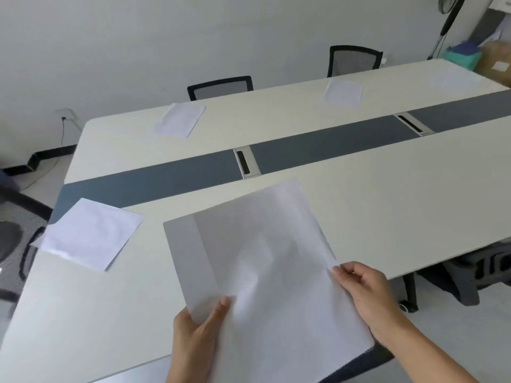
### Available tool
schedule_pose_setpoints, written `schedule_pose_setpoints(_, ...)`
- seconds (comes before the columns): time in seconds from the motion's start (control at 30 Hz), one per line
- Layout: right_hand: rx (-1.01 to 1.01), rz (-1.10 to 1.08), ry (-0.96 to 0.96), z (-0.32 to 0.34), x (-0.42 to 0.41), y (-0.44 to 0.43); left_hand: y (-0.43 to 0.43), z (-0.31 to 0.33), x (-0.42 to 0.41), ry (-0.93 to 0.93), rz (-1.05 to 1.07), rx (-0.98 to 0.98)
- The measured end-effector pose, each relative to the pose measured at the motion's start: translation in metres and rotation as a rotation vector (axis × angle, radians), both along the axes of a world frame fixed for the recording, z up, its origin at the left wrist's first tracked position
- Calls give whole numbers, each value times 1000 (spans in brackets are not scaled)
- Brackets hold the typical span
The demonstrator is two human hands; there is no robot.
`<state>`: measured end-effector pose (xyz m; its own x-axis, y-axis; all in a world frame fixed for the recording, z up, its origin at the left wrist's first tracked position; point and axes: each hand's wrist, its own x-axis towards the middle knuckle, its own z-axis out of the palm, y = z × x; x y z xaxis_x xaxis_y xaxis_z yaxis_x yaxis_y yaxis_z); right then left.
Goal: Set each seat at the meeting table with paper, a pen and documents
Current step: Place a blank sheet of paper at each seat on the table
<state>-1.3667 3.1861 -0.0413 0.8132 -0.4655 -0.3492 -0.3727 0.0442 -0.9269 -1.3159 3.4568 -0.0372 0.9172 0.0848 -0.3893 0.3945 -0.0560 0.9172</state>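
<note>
paper stack [265, 261] held above near table [359, 194] edge | left hand [197, 327] clamped on its lower left corner | right hand [362, 288] pinching top sheet's right edge | three sheets laid at other seats

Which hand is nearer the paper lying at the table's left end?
Left. The left hand, holding sheets, is right of that paper; the right hand is farther right.

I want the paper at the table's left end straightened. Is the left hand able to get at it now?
Probably not yet: the left hand grips the held stack, which the right hand pinches too. Nothing visible blocks the way to the left-end paper.
</note>
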Motion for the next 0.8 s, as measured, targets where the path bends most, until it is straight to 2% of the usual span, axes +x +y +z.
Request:
schedule_pose_setpoints(0.2, -189, -148, -13, -19, 86, -62, 5, -1, 10, 30, 160, 50)
schedule_pose_setpoints(0.43, -416, -271, 327, -127, 139, -132, 6, -4, 6, 74, 289, 162)
schedule_pose_setpoints(0.6, -487, -178, 483, -169, 125, -138, 1, -6, 2, 97, 359, 244)
schedule_pose_setpoints(0.8, -508, -56, 586, -174, 116, -146, -6, -3, 13, 94, 330, 298)
